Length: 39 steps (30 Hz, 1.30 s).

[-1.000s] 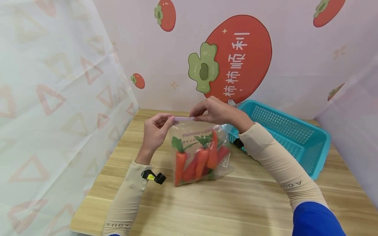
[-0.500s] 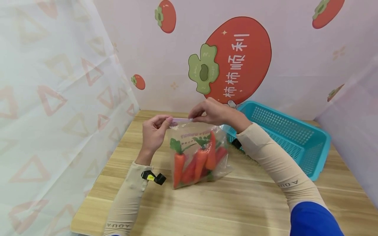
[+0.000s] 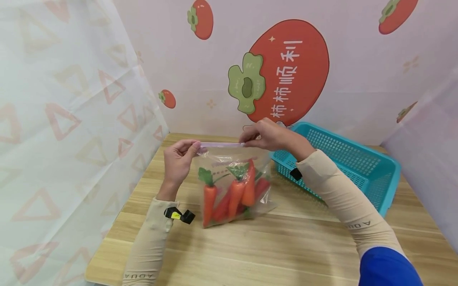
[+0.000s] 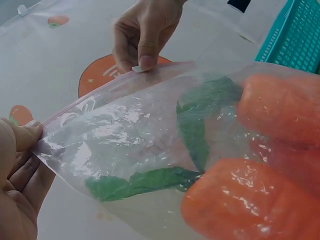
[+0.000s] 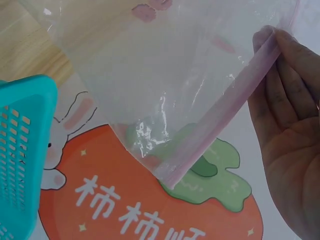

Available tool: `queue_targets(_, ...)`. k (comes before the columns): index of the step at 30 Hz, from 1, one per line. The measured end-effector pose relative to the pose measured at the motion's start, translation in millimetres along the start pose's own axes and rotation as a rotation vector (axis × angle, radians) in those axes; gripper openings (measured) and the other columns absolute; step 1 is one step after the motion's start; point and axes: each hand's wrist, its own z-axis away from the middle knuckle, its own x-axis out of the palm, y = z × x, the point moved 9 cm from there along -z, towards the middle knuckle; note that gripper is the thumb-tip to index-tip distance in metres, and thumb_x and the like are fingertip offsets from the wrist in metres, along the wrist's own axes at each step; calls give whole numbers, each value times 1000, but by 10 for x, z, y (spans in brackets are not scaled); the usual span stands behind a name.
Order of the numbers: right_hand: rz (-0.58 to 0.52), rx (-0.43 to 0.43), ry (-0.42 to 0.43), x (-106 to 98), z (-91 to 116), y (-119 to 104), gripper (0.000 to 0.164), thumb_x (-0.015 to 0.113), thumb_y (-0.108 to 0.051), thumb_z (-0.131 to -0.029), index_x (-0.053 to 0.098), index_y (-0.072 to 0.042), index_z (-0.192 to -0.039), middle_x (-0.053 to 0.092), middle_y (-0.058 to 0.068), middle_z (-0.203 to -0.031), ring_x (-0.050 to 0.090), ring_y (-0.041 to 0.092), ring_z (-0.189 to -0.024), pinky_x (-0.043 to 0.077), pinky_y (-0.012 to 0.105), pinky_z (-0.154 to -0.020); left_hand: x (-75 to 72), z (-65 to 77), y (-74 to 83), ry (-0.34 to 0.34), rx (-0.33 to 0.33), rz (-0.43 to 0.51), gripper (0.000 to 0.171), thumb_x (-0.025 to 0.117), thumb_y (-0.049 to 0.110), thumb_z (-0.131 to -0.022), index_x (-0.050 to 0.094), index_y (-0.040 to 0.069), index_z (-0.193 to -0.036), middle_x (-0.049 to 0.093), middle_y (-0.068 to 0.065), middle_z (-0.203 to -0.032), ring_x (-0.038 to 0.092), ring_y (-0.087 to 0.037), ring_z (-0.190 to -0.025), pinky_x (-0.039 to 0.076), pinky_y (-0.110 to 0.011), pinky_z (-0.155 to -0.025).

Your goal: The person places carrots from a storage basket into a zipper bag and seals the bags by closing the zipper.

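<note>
A clear zip bag (image 3: 222, 157) with a pink zip strip stands upright over the table, stretched between both hands. Inside it lie several carrots (image 3: 209, 202) with green leafy tops. My left hand (image 3: 177, 163) pinches the bag's top left corner between thumb and fingers. Further right along the strip, my right hand (image 3: 264, 135) pinches a small white slider (image 4: 139, 69), seen in the left wrist view under the thumb. The right wrist view shows the right hand's thumb and forefinger on the pink strip, with the bag's corner extending past them.
A teal perforated basket (image 3: 388, 174) stands at the back right of the wooden table (image 3: 250, 254), close to the right forearm. A printed backdrop (image 3: 200, 79) rises behind the table, with patterned sheets at both sides.
The right hand has moved right along the zip strip, while the left hand and the bag have shifted left. More of the strip now shows between the hands.
</note>
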Motion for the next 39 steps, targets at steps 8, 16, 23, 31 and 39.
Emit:
queue_targets(8,-44,61,-15,86,58,118,25,75,-8,-96,79,-10,-121,80,7,-113,78,21,-107,63,41,-95,59,-10,-57,-11,-37,22,16,71,-2,-97,72,-16,-105,76,-32,-95,80,-7,-79,64,-26,-73)
queue_targets(16,-54,39,-24,123,43,79,20,77,-13,-96,82,-13,-115,82,2,-107,77,21,-112,61,42,-99,-18,6,-127,41,-70,-4,17,71,-1,-97,73,-16,-104,81,-18,-90,79,-6,-76,64,-26,-73)
queue_targets(23,-22,60,-23,43,100,133,19,76,-15,-97,82,-13,-114,82,2,-105,79,17,-101,64,39,-91,-95,-10,-119,67,-53,17,17,72,-3,-96,71,-19,-103,82,-3,-85,79,-6,-74,64,-25,-72)
queue_targets(31,-18,116,-37,33,238,217,20,76,-15,-97,82,-16,-116,82,0,-108,79,15,-101,65,38,-90,-210,7,-161,117,-87,-9,19,73,0,-96,73,-17,-105,81,-12,-86,77,-4,-73,63,-23,-70)
queue_targets(39,-19,107,-13,33,315,216,25,77,-9,-95,82,-15,-118,82,2,-111,79,17,-102,64,43,-91,-133,18,-149,82,-102,102,24,72,0,-97,69,-21,-107,81,6,-83,79,-8,-74,64,-24,-72)
